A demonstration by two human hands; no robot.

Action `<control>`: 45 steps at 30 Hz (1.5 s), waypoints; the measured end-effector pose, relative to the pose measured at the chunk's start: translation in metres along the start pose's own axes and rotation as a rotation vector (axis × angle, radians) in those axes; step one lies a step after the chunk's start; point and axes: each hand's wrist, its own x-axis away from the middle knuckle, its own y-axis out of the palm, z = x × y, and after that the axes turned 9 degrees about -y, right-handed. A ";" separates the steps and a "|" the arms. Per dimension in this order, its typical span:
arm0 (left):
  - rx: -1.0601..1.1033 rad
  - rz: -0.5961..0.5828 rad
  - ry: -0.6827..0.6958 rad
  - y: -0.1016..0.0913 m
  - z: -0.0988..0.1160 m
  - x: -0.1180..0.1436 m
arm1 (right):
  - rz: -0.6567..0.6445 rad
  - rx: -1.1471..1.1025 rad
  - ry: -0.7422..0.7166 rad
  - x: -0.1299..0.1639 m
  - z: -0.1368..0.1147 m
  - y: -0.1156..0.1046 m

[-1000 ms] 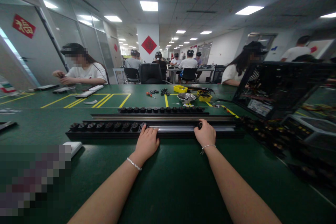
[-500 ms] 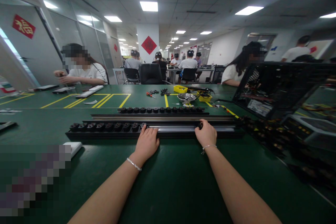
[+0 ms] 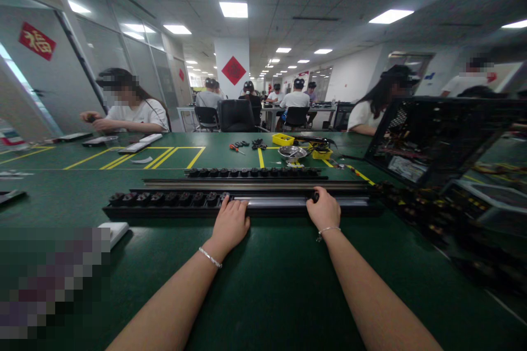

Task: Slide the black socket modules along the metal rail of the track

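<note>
A long black rail [image 3: 284, 211] lies across the table in front of me, with a shiny strip [image 3: 275, 203] along its right half. Several black round parts [image 3: 171, 198] sit in a row in its left half. My left hand [image 3: 231, 225] is closed over the rail's front edge near the middle, its fingertips touching the last round part of the row. Further right, my right hand [image 3: 325, 211] pinches one small black round part [image 3: 315, 196] over the strip. Fingers partly hide both parts.
Behind the rail lie another long rail [image 3: 263, 184] and a row of black parts [image 3: 251, 173]. Beyond are a screwdriver [image 3: 236, 148], metal bowl [image 3: 292, 152] and yellow bin [image 3: 282, 139]. At right stand an open computer case [image 3: 405, 142] and loose dark pieces [image 3: 424, 214]. Co-workers sit opposite.
Both my hands stay in place on the rail, with hardly any shift. The co-worker at the left has moved their hands slightly.
</note>
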 end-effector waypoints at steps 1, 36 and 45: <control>-0.002 0.001 0.001 0.000 0.000 0.000 | 0.007 0.002 0.001 0.000 0.001 0.001; 0.000 0.002 0.002 0.001 -0.001 -0.001 | 0.116 0.029 0.012 -0.002 0.024 0.005; 0.002 0.012 0.007 0.003 -0.002 -0.001 | 0.105 0.034 0.019 -0.002 0.026 0.005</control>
